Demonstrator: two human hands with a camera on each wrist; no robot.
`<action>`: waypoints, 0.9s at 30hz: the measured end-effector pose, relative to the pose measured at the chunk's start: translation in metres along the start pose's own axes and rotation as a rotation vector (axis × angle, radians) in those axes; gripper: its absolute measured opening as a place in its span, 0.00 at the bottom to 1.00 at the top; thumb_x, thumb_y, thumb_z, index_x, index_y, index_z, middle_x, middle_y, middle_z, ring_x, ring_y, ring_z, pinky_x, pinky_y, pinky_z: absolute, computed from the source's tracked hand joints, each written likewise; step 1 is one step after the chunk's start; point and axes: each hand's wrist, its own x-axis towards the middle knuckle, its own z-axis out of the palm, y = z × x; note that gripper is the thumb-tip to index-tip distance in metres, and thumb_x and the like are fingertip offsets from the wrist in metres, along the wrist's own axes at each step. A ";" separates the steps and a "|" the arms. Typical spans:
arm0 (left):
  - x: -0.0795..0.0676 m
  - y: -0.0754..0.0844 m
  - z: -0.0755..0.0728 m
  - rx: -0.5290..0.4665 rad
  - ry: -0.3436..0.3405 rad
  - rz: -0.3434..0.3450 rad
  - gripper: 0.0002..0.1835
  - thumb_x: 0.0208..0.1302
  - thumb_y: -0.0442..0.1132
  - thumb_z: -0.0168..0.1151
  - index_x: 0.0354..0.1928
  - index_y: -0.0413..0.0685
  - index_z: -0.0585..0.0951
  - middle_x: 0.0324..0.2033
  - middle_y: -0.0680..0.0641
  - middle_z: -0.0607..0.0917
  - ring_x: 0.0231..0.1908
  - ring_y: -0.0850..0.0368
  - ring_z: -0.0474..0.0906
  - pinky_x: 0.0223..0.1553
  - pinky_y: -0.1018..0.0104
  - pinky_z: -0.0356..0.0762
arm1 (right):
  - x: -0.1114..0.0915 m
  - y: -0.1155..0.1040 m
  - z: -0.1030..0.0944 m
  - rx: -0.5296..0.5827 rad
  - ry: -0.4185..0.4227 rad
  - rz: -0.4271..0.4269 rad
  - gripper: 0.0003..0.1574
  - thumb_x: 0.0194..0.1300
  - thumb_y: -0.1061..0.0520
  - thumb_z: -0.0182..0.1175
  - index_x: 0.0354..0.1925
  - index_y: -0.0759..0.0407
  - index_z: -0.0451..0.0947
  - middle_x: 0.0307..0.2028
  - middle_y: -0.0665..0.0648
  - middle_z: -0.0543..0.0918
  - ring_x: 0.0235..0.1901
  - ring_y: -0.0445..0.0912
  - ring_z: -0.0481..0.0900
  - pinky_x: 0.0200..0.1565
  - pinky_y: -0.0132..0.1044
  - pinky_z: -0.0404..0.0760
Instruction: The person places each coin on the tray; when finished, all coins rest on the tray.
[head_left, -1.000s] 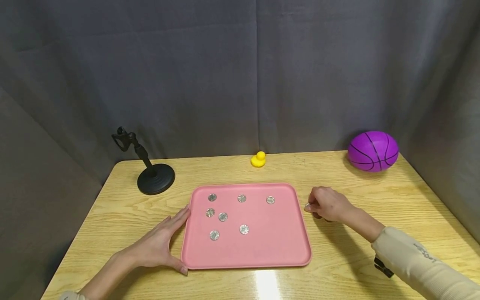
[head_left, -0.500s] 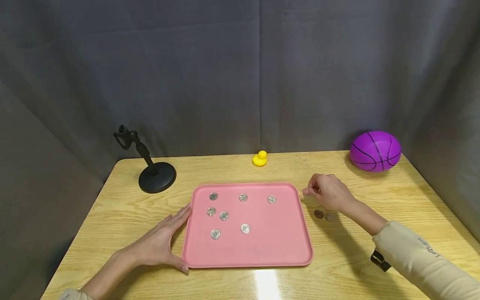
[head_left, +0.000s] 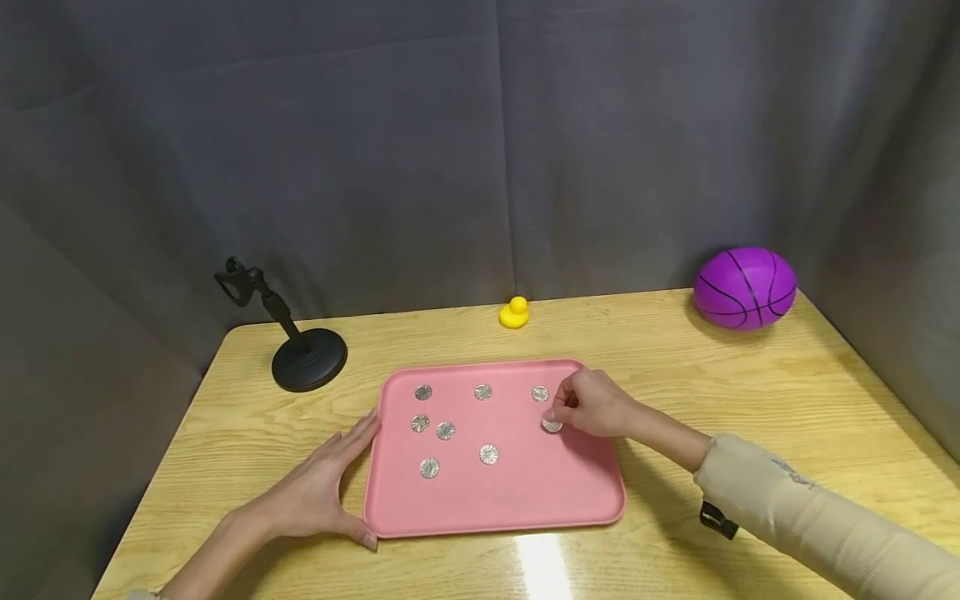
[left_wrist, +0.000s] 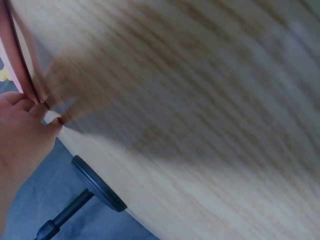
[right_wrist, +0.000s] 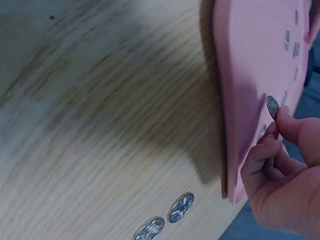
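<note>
My right hand (head_left: 596,403) is over the right part of a pink tray (head_left: 540,500). Between thumb and fingertips it pinches a silver coin (right_wrist: 272,106), tilted in the right wrist view; whether the coin touches the tray cannot be told. Several similar coins lie flat and spaced out in the tray, one of them a coin (head_left: 540,393) just behind the pinched one. Along the tray's left side rests my left hand (head_left: 318,492), fingers stretched against the rim and thumb at the near left corner.
Two more coins, a nearer coin (right_wrist: 180,207) and another coin (right_wrist: 149,229), lie on the wooden table right of the tray. Toward the back stand a black stand (head_left: 309,360), a yellow rubber duck (head_left: 514,313) and a purple ball (head_left: 745,288). Grey curtain (head_left: 360,167) hangs behind.
From the table right of the tray, my right hand has picked up a coin and carried it left over the tray. The left hand has stayed at the rim.
</note>
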 end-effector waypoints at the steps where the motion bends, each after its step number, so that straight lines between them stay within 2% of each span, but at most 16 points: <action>1: 0.000 0.000 0.000 0.000 0.000 -0.002 0.78 0.22 0.69 0.80 0.77 0.46 0.50 0.76 0.48 0.49 0.73 0.53 0.48 0.72 0.45 0.47 | 0.000 0.000 0.001 0.000 -0.011 0.003 0.11 0.58 0.57 0.70 0.21 0.54 0.82 0.17 0.44 0.78 0.19 0.37 0.66 0.22 0.28 0.65; 8: 0.000 -0.001 0.001 0.008 -0.003 -0.002 0.78 0.22 0.70 0.79 0.77 0.45 0.50 0.76 0.48 0.49 0.73 0.52 0.48 0.72 0.46 0.47 | 0.000 0.002 0.005 -0.032 -0.032 0.018 0.12 0.56 0.56 0.72 0.20 0.54 0.82 0.16 0.43 0.77 0.19 0.38 0.68 0.23 0.29 0.69; 17: -0.002 -0.003 0.001 0.013 0.013 0.009 0.78 0.22 0.70 0.79 0.77 0.46 0.50 0.76 0.47 0.49 0.73 0.53 0.49 0.72 0.46 0.48 | 0.001 0.004 0.005 -0.077 -0.018 0.001 0.11 0.55 0.54 0.73 0.20 0.52 0.82 0.15 0.42 0.77 0.18 0.36 0.66 0.22 0.28 0.66; 21: -0.001 -0.002 0.001 0.014 0.016 0.019 0.78 0.22 0.70 0.79 0.77 0.46 0.50 0.76 0.48 0.49 0.73 0.53 0.49 0.72 0.45 0.48 | -0.002 0.008 -0.008 -0.045 0.032 0.006 0.08 0.57 0.55 0.71 0.24 0.54 0.82 0.18 0.43 0.79 0.20 0.37 0.69 0.23 0.29 0.69; 27: -0.002 -0.002 0.001 0.004 0.015 0.013 0.78 0.22 0.70 0.80 0.77 0.47 0.49 0.76 0.48 0.49 0.73 0.53 0.48 0.72 0.45 0.47 | -0.019 0.021 -0.048 0.067 0.057 0.013 0.05 0.61 0.60 0.67 0.35 0.62 0.82 0.26 0.50 0.82 0.22 0.42 0.75 0.24 0.30 0.75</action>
